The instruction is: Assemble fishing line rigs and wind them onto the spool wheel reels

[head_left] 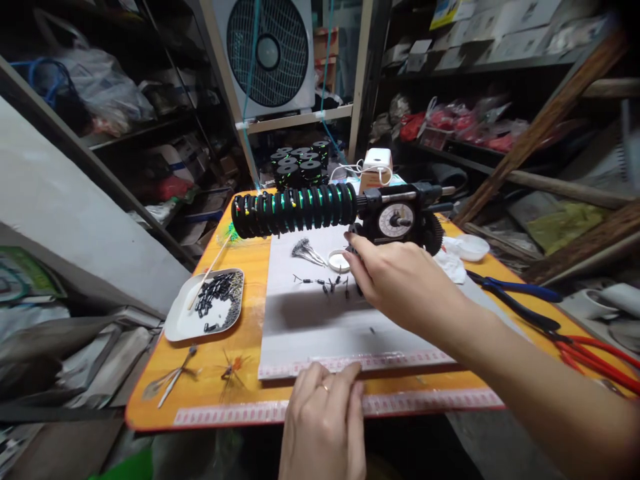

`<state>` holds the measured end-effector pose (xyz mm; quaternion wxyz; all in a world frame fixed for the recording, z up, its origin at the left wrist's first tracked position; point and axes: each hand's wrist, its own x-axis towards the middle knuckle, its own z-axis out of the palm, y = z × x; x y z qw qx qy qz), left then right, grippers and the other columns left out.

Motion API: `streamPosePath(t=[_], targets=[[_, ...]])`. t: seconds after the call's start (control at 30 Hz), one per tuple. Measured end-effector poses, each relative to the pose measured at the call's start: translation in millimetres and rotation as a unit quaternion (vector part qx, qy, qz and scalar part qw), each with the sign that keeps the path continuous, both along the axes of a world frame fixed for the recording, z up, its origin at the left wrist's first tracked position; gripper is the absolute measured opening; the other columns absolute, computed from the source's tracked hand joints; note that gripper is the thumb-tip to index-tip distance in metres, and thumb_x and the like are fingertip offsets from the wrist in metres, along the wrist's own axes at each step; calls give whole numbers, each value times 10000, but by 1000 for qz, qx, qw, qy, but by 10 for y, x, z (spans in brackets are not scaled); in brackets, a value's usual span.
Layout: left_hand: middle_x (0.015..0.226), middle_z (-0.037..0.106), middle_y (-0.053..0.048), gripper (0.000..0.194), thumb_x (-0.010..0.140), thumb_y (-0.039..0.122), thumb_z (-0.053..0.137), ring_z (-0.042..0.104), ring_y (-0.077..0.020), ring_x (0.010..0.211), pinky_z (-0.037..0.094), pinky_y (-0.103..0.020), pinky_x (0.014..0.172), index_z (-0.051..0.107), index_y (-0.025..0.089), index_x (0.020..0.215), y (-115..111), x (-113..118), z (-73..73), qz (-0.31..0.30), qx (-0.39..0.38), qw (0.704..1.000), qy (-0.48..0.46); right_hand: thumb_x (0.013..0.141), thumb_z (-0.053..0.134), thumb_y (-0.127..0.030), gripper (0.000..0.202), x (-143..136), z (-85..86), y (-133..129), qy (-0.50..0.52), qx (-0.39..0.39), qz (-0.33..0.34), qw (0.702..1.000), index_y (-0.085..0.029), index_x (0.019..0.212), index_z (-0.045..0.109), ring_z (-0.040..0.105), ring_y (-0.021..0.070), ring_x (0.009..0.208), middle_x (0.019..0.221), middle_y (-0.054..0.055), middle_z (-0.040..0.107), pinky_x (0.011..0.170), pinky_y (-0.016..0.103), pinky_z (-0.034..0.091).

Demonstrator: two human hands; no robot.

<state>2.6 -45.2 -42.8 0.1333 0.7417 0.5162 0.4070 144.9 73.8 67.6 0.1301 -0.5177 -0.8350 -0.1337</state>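
– where's the left hand [323,408]?
– nearest, by the near edge of the white board [295,333], half open, loosely bent, nothing visible in it
– and the right hand [395,277]?
– farther, index finger out at the black dialled device [397,219]; its grip is hidden, can't tell
– the step?
– seemingly working that device, with the ringed roll [295,211] on its left
– next move?
– probably calls for steady fingers there

Behind the orange table [255,293], a white fan [269,52] stands in a pale frame [361,87]. Loaded, shadowy shelves [490,67] line both sides, with a white panel [65,193] at left and wooden poles [540,127] at right. Grey floor [475,443] shows below.
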Motion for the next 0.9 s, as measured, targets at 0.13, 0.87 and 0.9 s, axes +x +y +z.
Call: streamPosePath(t=[0.13, 0.87, 0.9], targets=[[660, 643, 32, 367, 916, 94, 501, 594, -135, 558, 486, -440, 976, 650, 311, 1172, -185, 69, 7, 53, -2, 991, -120, 965, 393, -201, 372, -58, -95, 110, 120, -32, -6, 992, -31, 1224, 599, 665, 257, 657, 707, 150, 705, 564, 303, 321], [462, 480, 22, 471, 955, 531, 442, 364, -72, 368, 291, -197, 395, 725, 157, 905, -222, 196, 12, -105, -386, 813, -422, 907, 596, -234, 259, 101, -292, -555, 405, -34, 136, 904, -219, 1165, 619, 622, 145, 657, 806, 22, 688, 556, 249, 500], [491, 539, -4, 434, 932, 533, 484, 442, -102, 398, 340, -214, 406, 747, 192, 884, -318, 135, -49, -94, -358, 824, -429, 898, 588, -175, 295, 54, -429, -647, 376, 31, 166, 911, -219, 1190, 609, 665, 161, 749, 898, 43, 722, 655, 269, 542]])
